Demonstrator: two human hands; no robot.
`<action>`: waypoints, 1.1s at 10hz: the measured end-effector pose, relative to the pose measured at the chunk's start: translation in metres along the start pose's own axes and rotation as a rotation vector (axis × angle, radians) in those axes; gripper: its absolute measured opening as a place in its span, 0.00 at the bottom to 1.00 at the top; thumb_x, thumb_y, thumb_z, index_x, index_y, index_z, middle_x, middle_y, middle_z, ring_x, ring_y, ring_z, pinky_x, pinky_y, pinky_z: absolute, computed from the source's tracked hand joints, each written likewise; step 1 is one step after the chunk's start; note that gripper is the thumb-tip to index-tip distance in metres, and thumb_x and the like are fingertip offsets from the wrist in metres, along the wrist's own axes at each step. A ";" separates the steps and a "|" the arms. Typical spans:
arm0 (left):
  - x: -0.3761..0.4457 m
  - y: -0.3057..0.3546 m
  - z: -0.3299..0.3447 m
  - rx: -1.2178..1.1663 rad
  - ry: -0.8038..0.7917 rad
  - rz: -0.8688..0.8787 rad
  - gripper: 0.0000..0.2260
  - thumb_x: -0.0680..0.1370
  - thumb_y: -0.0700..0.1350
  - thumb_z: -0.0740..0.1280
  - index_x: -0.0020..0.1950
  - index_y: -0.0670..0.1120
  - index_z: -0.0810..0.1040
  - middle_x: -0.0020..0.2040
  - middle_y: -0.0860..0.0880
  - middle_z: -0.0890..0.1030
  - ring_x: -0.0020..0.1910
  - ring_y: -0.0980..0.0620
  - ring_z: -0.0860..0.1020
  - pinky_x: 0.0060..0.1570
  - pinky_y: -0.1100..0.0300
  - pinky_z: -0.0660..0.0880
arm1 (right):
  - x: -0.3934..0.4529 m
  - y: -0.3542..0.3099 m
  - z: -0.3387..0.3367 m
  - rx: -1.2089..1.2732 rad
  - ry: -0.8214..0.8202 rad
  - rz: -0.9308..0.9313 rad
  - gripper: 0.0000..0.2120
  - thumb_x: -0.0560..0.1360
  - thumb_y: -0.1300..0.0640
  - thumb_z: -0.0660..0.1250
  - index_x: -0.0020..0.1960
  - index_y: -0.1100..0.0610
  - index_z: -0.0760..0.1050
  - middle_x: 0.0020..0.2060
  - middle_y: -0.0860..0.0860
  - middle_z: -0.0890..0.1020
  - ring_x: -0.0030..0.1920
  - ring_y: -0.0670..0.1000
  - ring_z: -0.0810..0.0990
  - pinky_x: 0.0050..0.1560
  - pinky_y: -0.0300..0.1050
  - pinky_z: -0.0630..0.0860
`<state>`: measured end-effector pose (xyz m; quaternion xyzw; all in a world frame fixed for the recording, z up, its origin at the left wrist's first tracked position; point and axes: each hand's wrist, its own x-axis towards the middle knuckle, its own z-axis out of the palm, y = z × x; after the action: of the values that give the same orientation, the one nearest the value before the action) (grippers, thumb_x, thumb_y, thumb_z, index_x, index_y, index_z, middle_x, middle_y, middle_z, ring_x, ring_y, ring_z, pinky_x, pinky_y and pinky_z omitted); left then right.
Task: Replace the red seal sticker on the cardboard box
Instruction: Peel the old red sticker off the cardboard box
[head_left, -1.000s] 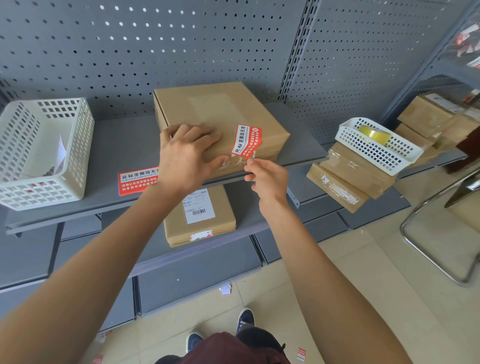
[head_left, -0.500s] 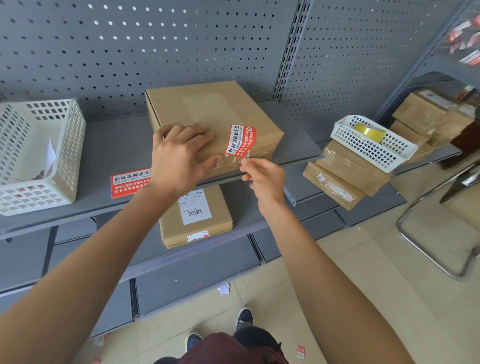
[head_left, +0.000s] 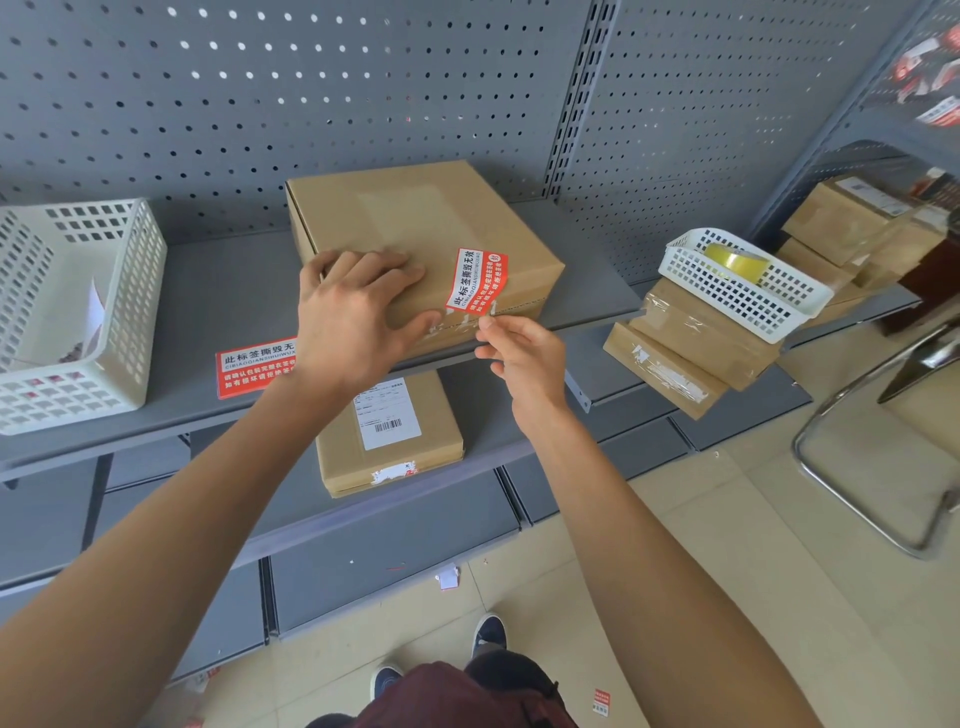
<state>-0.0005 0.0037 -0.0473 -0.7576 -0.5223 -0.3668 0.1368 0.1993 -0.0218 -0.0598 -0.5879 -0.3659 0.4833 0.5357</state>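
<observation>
Now the left hand (head_left: 353, 312) lies flat on the cardboard box (head_left: 421, 244) while the right hand (head_left: 519, 348) pinches the red seal sticker (head_left: 475, 280) at its front edge.

My left hand (head_left: 353, 312) lies flat, palm down, fingers spread and pointing away from me, thumb stretched out to the right. My right hand (head_left: 524, 353) sits just beside it, a little nearer to me, thumb and forefinger pinched together at the tips, the other fingers loosely curled. Both forearms are bare, reaching forward from the lower corners
</observation>
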 end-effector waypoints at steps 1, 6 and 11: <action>-0.001 0.001 -0.001 0.002 0.003 0.001 0.23 0.75 0.63 0.70 0.62 0.49 0.84 0.62 0.50 0.84 0.58 0.43 0.80 0.67 0.43 0.68 | -0.001 -0.001 0.000 0.000 -0.005 -0.004 0.08 0.77 0.53 0.74 0.51 0.57 0.84 0.40 0.48 0.88 0.36 0.44 0.85 0.45 0.45 0.77; -0.001 0.002 -0.001 0.003 -0.006 0.000 0.23 0.76 0.63 0.70 0.62 0.48 0.84 0.62 0.49 0.84 0.59 0.43 0.80 0.67 0.42 0.67 | -0.009 0.000 0.002 -0.066 0.025 -0.058 0.05 0.79 0.58 0.71 0.53 0.58 0.83 0.43 0.51 0.88 0.36 0.43 0.84 0.41 0.36 0.75; -0.001 0.001 0.000 0.006 0.004 0.002 0.23 0.75 0.63 0.69 0.61 0.48 0.84 0.62 0.49 0.84 0.57 0.43 0.81 0.67 0.41 0.67 | -0.008 -0.028 0.005 -0.221 0.038 -0.004 0.06 0.79 0.58 0.70 0.43 0.54 0.82 0.37 0.50 0.86 0.30 0.44 0.81 0.27 0.29 0.68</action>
<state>0.0005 0.0024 -0.0474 -0.7570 -0.5224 -0.3665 0.1405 0.1950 -0.0234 -0.0308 -0.6515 -0.4079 0.4278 0.4755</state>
